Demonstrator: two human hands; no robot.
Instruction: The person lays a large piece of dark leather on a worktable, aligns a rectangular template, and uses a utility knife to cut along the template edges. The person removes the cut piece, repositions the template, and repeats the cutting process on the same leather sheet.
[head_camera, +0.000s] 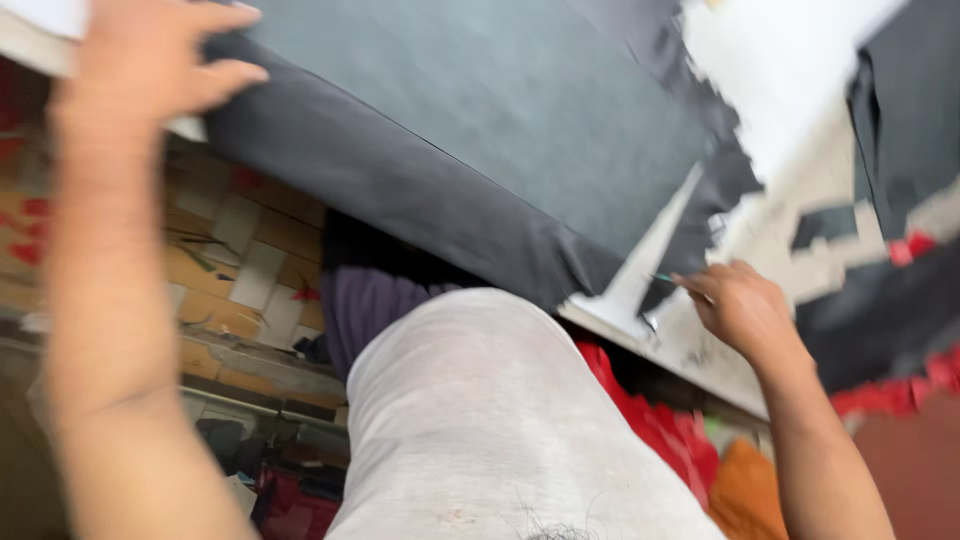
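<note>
Head view, tilted and blurred by motion. Large dark grey sheet of soft woven cloth (480, 130) spread across the upper middle of the frame, over a pale, worn wooden table (700, 350), near edge draped over the table's front and hanging in folds. Long axis running from upper left down toward centre right, ending in a ragged, frayed edge at the right.

Left hand (150, 60) at upper left, fingers spread and laid flat on the cloth's folded edge, pressing rather than gripping. Right hand (740, 305) at centre right, fingers curled loosely around a thin green-tipped marking tool (663, 278), tip just beside a pale wedge-shaped pattern piece (650, 270) lying on the cloth.

Likely light, limp and quick to slide or wrinkle; best held flat under a palm or pinched along the hanging fold, away from the fraying edge.

Dark cloth offcuts (900, 110) at far right; red fabric scraps (660, 420) under the table; grey shirt front (480, 420) at lower centre.
</note>
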